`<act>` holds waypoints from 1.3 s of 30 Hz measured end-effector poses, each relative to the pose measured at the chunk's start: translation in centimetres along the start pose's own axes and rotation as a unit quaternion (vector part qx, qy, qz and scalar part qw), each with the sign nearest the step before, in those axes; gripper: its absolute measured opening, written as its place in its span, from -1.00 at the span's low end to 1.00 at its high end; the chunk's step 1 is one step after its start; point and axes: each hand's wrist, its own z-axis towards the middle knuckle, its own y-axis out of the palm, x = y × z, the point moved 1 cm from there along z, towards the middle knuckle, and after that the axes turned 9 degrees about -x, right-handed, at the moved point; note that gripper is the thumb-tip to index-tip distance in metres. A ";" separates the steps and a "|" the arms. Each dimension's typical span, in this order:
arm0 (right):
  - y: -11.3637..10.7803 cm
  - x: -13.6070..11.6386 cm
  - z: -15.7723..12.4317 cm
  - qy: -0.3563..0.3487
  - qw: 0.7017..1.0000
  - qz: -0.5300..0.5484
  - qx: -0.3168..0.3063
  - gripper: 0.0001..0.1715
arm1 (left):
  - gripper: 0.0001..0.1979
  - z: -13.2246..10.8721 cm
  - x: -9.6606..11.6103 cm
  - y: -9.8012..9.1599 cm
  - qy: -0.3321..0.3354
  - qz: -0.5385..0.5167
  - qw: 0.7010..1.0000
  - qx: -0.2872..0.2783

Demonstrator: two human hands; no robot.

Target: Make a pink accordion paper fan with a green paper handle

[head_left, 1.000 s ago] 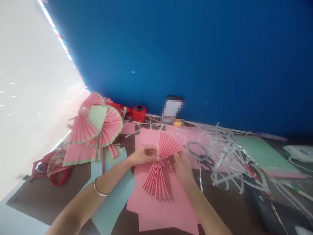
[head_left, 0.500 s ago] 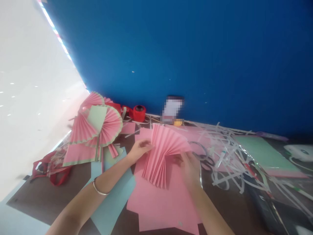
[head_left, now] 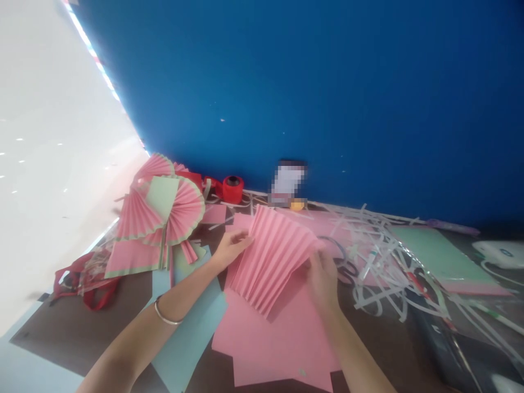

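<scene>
A pleated pink paper (head_left: 275, 256) is held up between my two hands, its folds running from upper right to lower left. My left hand (head_left: 233, 248) pinches its left edge near the top. At the right edge, my right hand (head_left: 323, 273) is closed on the paper, with some fingertips hidden behind it. Flat pink sheets (head_left: 278, 349) lie beneath on the dark table. Scissors (head_left: 346, 267) rest just beyond my right hand.
Pink fans with green edges (head_left: 180, 213) are heaped at the left over a blue sheet (head_left: 192, 327). A red tape roll (head_left: 233, 189) and a phone (head_left: 289, 183) stand by the blue wall (head_left: 286, 82). Paper strips (head_left: 380, 273) and a green pack (head_left: 446, 256) lie right.
The pink paper was bunched at the middle right and fanned at both ends. Now its pleats have spread out into one wider, straighter sheet. Both hands still hold it.
</scene>
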 end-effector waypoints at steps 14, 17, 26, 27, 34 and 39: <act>2.7 -0.6 -1.6 0.085 0.965 0.146 -0.198 -0.63 | -0.69 -1.2 -0.1 1.5 -0.003 0.081 0.980 -0.182; 2.9 -0.7 -1.9 0.079 0.968 0.140 -0.195 -0.60 | -0.70 -1.6 0.9 2.1 0.027 0.109 0.964 -0.242; 2.7 -1.3 -2.1 0.053 0.962 0.093 -0.250 -0.65 | -0.65 -1.9 1.0 2.5 0.048 0.092 0.953 -0.284; 2.6 -1.2 -2.1 0.054 0.967 0.075 -0.238 -0.66 | -0.65 -2.0 0.9 2.5 0.039 0.082 0.952 -0.293; 2.3 0.3 -2.2 0.107 0.980 -0.001 -0.168 -0.65 | -0.65 -2.4 0.9 2.9 -0.001 0.024 0.949 -0.313; 2.4 0.6 -2.1 0.138 0.968 0.092 -0.190 -0.56 | -0.63 -2.4 0.4 2.8 -0.023 0.039 0.953 -0.298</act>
